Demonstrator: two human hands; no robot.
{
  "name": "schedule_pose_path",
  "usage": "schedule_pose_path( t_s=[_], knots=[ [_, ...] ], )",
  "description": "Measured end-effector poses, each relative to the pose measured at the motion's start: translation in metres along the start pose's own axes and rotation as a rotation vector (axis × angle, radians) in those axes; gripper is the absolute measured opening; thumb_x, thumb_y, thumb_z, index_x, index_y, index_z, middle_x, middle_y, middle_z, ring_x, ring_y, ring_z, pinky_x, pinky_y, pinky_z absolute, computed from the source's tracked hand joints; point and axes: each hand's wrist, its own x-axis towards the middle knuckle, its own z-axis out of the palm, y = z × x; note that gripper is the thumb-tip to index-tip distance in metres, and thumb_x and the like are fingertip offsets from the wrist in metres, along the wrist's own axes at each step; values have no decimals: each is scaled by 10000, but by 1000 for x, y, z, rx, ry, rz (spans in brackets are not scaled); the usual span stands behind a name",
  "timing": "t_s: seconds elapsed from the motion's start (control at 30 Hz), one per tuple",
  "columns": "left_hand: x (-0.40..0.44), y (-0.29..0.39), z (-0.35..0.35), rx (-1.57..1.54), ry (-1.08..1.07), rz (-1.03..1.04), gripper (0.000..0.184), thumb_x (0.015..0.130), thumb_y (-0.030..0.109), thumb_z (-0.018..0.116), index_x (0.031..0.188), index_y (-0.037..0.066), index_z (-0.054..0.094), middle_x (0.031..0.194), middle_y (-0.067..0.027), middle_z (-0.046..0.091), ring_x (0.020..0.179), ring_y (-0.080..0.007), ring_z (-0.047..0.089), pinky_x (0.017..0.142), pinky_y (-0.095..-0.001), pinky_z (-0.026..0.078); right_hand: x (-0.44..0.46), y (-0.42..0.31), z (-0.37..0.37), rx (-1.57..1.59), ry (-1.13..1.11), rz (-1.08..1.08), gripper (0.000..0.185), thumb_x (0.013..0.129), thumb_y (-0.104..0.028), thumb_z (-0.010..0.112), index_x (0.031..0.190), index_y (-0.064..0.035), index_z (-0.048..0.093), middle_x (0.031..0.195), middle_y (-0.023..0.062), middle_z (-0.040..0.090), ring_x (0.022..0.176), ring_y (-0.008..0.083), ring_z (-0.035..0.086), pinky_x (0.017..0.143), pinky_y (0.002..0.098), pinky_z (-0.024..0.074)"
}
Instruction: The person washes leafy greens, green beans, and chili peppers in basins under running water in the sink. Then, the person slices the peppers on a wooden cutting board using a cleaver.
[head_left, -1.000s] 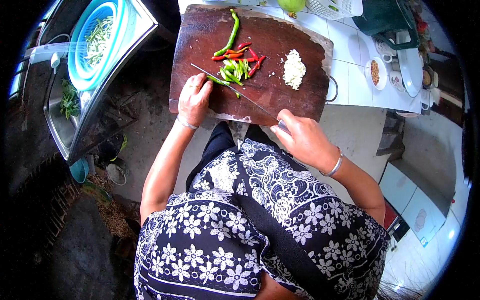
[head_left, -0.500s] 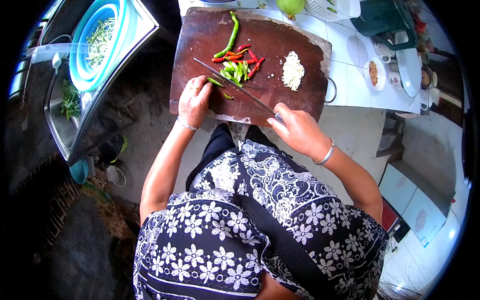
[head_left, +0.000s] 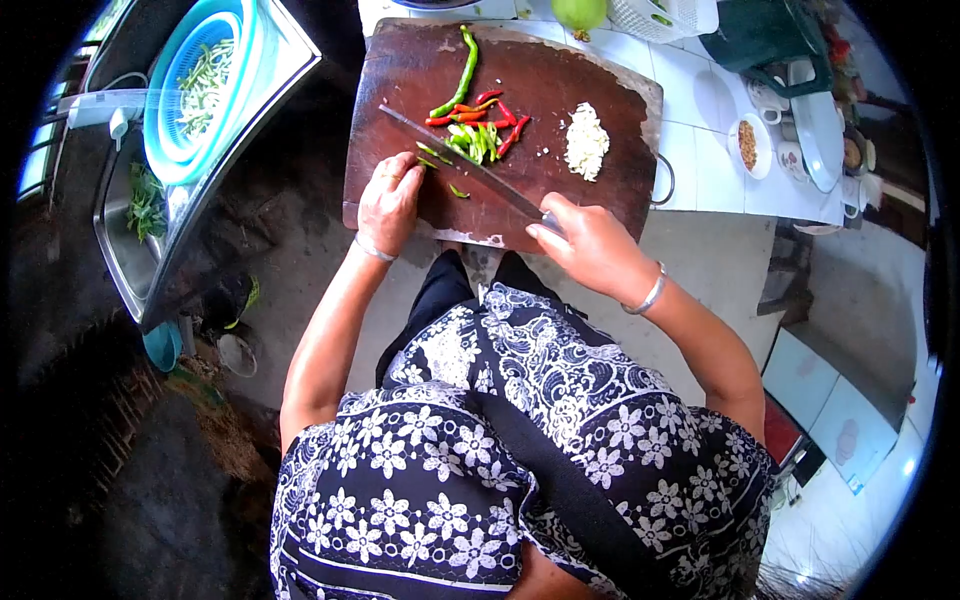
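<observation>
My right hand (head_left: 590, 245) grips a long knife (head_left: 460, 157) by its handle, the blade slanting up and left across the brown cutting board (head_left: 620, 120). With fingers pressed together, my left hand (head_left: 390, 200) holds a small piece of green chili (head_left: 428, 162) at the board's lower left. Cut green chili pieces (head_left: 476, 143) lie beyond the blade, beside several red chilies (head_left: 504, 108). A small green sliver (head_left: 459, 191) sits near the front. One whole green chili (head_left: 466, 70) is at the top. Chopped white pieces (head_left: 586, 142) form a pile on the right.
Left of the board, a blue basin (head_left: 158, 130) with cut green vegetables stands beside a sink (head_left: 125, 250) holding leafy greens. On the tiled counter (head_left: 690, 85) to the right are a small bowl (head_left: 750, 146), a white basket (head_left: 670, 18) and a green fruit (head_left: 580, 12).
My right hand has moved slightly up and left with the knife, and the blade now lies farther from my left fingers. A small green sliver has come loose on the board.
</observation>
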Motion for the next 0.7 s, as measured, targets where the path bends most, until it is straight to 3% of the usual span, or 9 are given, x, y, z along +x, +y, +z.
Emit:
schedule_pose_path(
  t_s=[0.17,0.27,0.43,0.6,0.63,0.7],
  knots=[
    [30,15,5,-159,23,-112,189,783,-20,564,965,23,596,1029,-143,586,936,-321,606,777,-368,512,-20,-1,-27,127,113,124,260,874,-244,602,868,-17,477,658,224,551,637,423,568,537,468,410],
    [72,-1,14,-68,109,-173,230,774,-4,597,992,67,616,976,-134,577,924,-321,571,824,-365,482,-28,5,-35,162,191,148,252,871,-228,613,875,-9,488,650,216,540,603,416,545,513,426,406],
    [132,-21,16,262,-279,219,329,735,-19,611,1021,141,642,1109,-103,532,987,-284,532,848,-366,465,-38,12,-37,126,207,191,264,870,-235,617,888,-4,490,654,217,539,600,413,545,498,405,404],
    [135,-39,14,386,-439,371,370,724,40,594,1076,149,606,1217,-97,487,1012,-255,524,873,-351,476,-44,8,-35,119,172,210,264,874,-245,612,894,-11,490,656,228,546,635,428,560,503,421,411],
    [133,-42,1,402,-450,407,319,765,76,544,1072,139,603,1238,-87,482,1002,-253,529,852,-348,481,-46,7,-33,128,159,205,262,875,-246,609,892,-14,488,658,229,549,641,428,564,508,430,413],
    [118,-52,-27,410,-407,404,292,762,88,524,1049,95,578,1162,-90,531,984,-264,534,842,-346,472,-47,4,-30,145,131,196,257,877,-248,603,890,-21,484,661,233,554,652,428,571,518,447,417]
  ],
)
